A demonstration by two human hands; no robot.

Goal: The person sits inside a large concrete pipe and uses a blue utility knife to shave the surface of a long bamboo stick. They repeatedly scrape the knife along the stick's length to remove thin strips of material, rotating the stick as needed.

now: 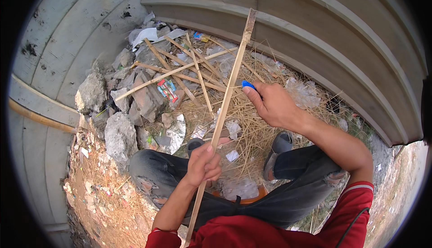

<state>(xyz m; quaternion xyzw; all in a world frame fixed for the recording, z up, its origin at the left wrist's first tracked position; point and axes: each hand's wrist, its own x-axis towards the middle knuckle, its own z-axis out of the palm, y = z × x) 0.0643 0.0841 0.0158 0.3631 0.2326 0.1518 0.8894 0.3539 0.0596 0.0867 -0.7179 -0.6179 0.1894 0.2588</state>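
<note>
A long split bamboo strip (228,92) runs slantwise from my lap up toward the metal wall. My left hand (203,164) is closed round its lower part, with the index finger stretched out across it. My right hand (278,104) grips a small blue hand tool (247,84) just right of the strip's middle. Most of that tool is hidden in my fist, so its kind is unclear. A thin, pale sliver shows between the tool and the strip. Beyond my hands, several bamboo sticks (153,82) lie crossed over one another on rubble.
Grey rocks (120,135) are heaped to the left, among litter and a colourful wrapper (167,90). Thin bamboo shavings (252,133) cover the ground between my feet. Corrugated metal sheets (324,36) close off the far and right sides; a pale panel (63,45) stands left.
</note>
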